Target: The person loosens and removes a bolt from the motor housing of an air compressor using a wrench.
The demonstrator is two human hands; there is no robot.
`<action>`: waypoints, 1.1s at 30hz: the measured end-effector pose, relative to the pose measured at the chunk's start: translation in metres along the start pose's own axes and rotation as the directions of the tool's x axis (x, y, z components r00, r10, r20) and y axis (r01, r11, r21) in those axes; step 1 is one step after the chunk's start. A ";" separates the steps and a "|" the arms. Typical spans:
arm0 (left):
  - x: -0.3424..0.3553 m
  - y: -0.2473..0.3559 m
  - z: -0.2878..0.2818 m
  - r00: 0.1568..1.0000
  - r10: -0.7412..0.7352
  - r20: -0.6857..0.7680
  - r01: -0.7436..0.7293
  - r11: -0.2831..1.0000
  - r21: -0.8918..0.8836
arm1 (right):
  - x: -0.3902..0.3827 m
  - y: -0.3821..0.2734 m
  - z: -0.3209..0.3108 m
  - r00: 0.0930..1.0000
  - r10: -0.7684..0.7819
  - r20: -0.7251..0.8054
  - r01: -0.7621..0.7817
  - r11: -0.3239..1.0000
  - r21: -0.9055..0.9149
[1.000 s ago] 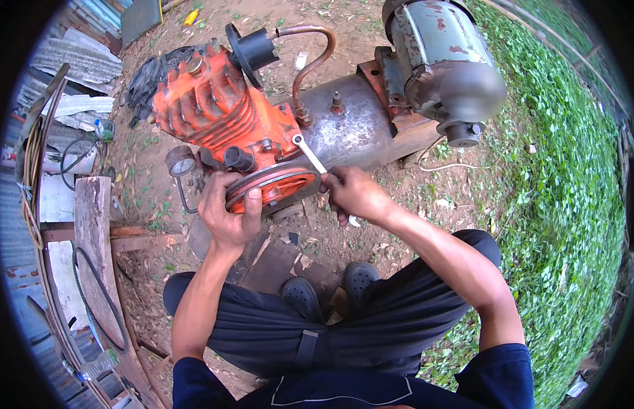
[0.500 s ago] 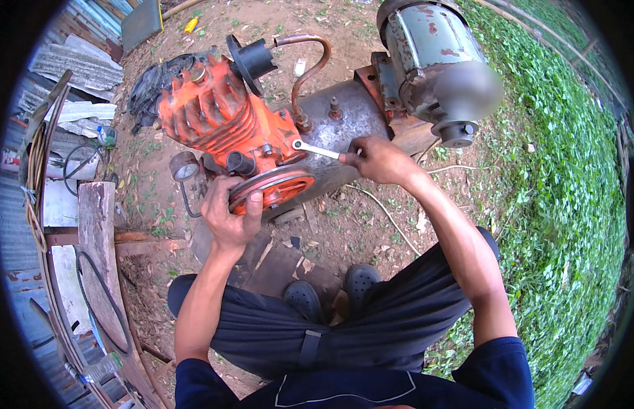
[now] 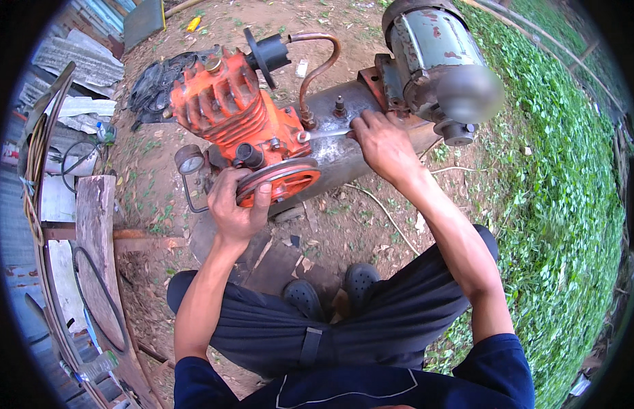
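My left hand (image 3: 236,210) grips the rim of the orange pulley (image 3: 298,178), fingers behind it and thumb on its near face. The pulley sits on the front of an orange finned compressor pump (image 3: 221,102). In my right hand (image 3: 385,146) is a spanner (image 3: 328,133), slightly blurred. Its far end lies at the base of the pump, over what seems to be a bolt there; the exact fit is too small to tell. Below the pump runs a worn grey tank (image 3: 347,158). A bent copper pipe (image 3: 336,58) rises beside the pump, next to a black round fitting (image 3: 266,58).
A grey electric motor (image 3: 436,54) with a small pulley is mounted at the tank's right end. A pressure gauge (image 3: 189,159) stands left of the pump. Planks (image 3: 97,238) and corrugated sheets (image 3: 92,61) lie at left; grass (image 3: 555,204) covers the right side.
My right hand has swung the spanner's handle up and away from me. The pump, with my left hand on its pulley, has shifted slightly to the right.
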State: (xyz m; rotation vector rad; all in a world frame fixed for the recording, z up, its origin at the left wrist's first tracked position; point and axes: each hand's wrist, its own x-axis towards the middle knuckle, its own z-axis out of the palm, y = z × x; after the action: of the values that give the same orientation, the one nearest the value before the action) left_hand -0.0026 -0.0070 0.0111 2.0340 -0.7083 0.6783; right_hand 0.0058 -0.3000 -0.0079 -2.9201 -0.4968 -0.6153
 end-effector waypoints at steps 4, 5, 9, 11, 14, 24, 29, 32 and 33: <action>0.000 -0.001 -0.002 1.000 0.017 -0.017 -0.016 1.000 0.025 | -0.002 -0.018 -0.044 0.937 0.310 0.162 -0.344 0.904 0.256; 0.001 -0.001 -0.001 0.999 0.033 -0.027 -0.032 0.999 0.030 | -0.007 -0.021 -0.042 0.920 0.317 0.233 -0.381 0.861 0.336; -0.002 0.000 0.000 1.000 0.011 -0.029 -0.010 1.000 0.027 | -0.025 -0.037 -0.021 0.772 0.301 0.560 -0.614 0.582 0.533; -0.001 0.001 -0.001 1.000 0.008 -0.017 -0.007 0.999 0.044 | -0.026 -0.052 -0.015 0.670 0.260 0.696 -0.736 0.355 0.576; 0.002 0.002 0.002 0.999 0.031 -0.032 -0.029 0.999 0.043 | -0.029 -0.063 0.000 0.648 0.229 0.726 -0.760 0.241 0.603; -0.002 -0.002 0.003 0.999 0.030 -0.039 -0.029 0.999 0.029 | -0.014 -0.062 -0.004 0.530 0.103 0.842 -0.847 0.023 0.531; -0.001 -0.001 0.001 0.999 0.035 -0.021 -0.035 0.999 0.029 | -0.014 -0.026 0.007 0.749 0.223 0.624 -0.584 0.666 0.464; -0.002 -0.001 -0.001 1.000 0.026 -0.014 -0.025 0.999 0.029 | -0.008 -0.018 0.011 0.893 0.238 0.381 -0.354 0.895 0.271; -0.001 0.000 -0.001 1.000 0.017 -0.012 -0.017 1.000 0.026 | -0.005 -0.016 0.009 0.918 0.244 0.312 -0.315 0.928 0.199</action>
State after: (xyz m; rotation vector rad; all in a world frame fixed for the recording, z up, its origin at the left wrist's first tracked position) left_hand -0.0037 -0.0063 0.0108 2.0476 -0.7137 0.7120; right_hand -0.0005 -0.2853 -0.0175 -2.7712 -0.1528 -0.0887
